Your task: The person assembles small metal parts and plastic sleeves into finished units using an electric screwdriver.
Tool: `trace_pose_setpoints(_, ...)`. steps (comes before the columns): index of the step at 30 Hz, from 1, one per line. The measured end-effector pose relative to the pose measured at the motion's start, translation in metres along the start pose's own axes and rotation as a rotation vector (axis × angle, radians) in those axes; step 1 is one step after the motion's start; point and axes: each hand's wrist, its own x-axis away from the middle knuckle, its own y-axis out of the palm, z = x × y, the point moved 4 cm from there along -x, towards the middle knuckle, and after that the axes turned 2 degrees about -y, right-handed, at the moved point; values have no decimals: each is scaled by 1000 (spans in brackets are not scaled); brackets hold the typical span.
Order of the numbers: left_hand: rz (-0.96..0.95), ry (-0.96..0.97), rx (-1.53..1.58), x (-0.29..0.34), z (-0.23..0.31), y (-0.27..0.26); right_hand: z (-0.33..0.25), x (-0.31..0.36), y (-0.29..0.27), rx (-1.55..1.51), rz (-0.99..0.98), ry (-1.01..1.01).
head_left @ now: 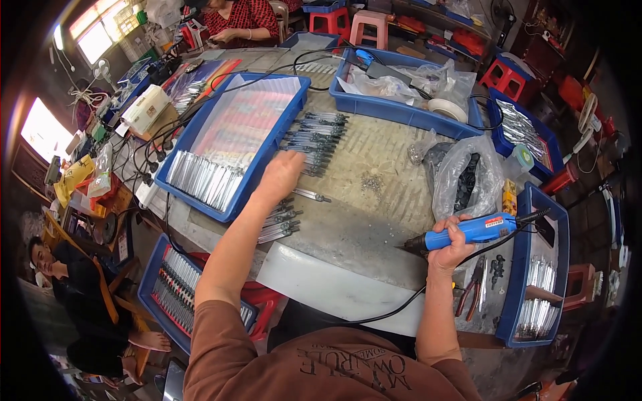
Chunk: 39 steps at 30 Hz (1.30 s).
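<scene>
My right hand (pixel 449 248) is wrapped round a blue electric screwdriver (pixel 471 232), whose dark tip points left, just over the table. My left hand (pixel 282 172) reaches to a stacked row of slim clear-and-metal pieces with dark ends (pixel 317 144). Its fingers are curled in at the near left side of that row; what they pinch is hidden. A single slim piece (pixel 311 195) lies apart, just below the row. Beside my left forearm rests another group of these pieces (pixel 279 224), partly covered by the arm.
A blue tray of clear-wrapped slim pieces (pixel 227 207) stands left, and a blue bin of plastic bags (pixel 401 115) at the back. A bag of dark parts (pixel 461 175), pliers (pixel 476 284) and another blue tray (pixel 509 321) lie right. The screwdriver's cable crosses my front. Other people sit nearby.
</scene>
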Motion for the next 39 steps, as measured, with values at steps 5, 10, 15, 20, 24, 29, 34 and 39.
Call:
trace_pose_setpoints(5,32,-169,-110,-15,-30,15,0,1,1,-25,-24,5)
trace_pose_setpoints(10,-35,-179,-115,-19,-37,22,-1,2,2,-19,-23,18)
trace_pose_setpoints(15,-90,-91,-98,-23,-46,24,3,-1,0,-2,-5,18)
trace_pose_setpoints(20,-146,-96,-103,-28,-46,24,0,0,7,22,-9,6)
trace_pose_setpoints(24,-161,-53,-144,-27,-49,26,-1,1,7,24,-25,13)
trace_pose_setpoints(29,-100,32,-171,-21,-46,28,-2,3,6,30,-5,12)
trace_pose_setpoints(34,-163,-15,-185,-21,-43,29,-2,3,5,38,3,6)
trace_pose_setpoints(39,-146,-40,-194,-21,-42,26,-2,2,6,34,-1,14)
